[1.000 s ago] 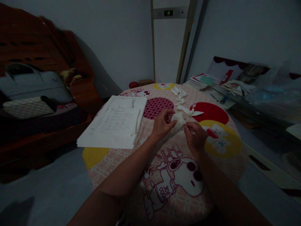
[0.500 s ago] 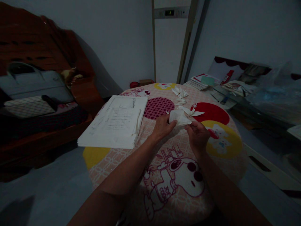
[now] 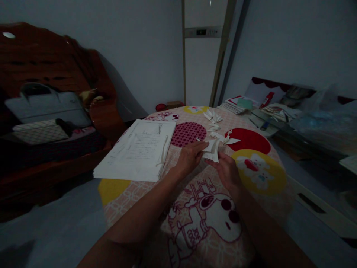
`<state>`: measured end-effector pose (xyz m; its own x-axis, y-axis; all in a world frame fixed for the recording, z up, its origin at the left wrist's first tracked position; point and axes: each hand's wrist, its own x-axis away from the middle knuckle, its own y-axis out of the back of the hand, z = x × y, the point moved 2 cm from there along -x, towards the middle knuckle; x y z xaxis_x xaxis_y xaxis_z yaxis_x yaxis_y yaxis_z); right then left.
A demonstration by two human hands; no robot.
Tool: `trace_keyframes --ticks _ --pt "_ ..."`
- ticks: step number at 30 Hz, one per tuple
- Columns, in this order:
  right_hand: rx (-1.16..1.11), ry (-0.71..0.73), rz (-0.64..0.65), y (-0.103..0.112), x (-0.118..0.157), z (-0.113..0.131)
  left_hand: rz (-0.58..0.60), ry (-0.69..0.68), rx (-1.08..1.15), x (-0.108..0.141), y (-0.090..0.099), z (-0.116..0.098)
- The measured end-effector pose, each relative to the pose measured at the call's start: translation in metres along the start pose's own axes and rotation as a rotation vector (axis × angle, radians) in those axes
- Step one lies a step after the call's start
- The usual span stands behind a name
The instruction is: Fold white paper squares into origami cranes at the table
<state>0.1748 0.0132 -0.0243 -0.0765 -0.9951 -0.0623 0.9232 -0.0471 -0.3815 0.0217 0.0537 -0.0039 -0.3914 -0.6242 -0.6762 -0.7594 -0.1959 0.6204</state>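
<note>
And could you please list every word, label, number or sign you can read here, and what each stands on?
"JOE COOL", slightly blurred: on the dog's shirt printed on the tablecloth.
Top sheet: lines of writing, too small to read.
Display on the tall white unit: too dim to read.
Folded paper: no readable text.

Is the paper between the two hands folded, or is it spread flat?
Folded: the paper, held between the left hand and right hand, shows a crease and separate flaps.
</note>
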Motion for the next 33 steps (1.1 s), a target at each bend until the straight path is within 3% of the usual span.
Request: trace_keyframes --ticks 3,7,12,26,33 --pt "-0.139 -0.067 0.027 -0.005 0.001 -0.003 -0.003 -0.062 -0.059 0.015 0.003 0.004" --pt "-0.111 -0.082 0.141 -0.007 0.002 -0.007 -0.032 -0.113 -0.051 0.031 0.008 0.010" --pt "0.002 -0.103 0.248 -0.007 0.007 -0.007 -0.108 -0.034 -0.047 0.038 0.010 0.011" --pt "0.015 0.014 0.256 -0.015 0.010 -0.002 -0.126 0.046 -0.002 0.041 0.010 0.003" --pt "0.049 0.030 0.249 -0.011 0.008 -0.001 -0.127 -0.072 0.000 0.041 0.010 -0.006"
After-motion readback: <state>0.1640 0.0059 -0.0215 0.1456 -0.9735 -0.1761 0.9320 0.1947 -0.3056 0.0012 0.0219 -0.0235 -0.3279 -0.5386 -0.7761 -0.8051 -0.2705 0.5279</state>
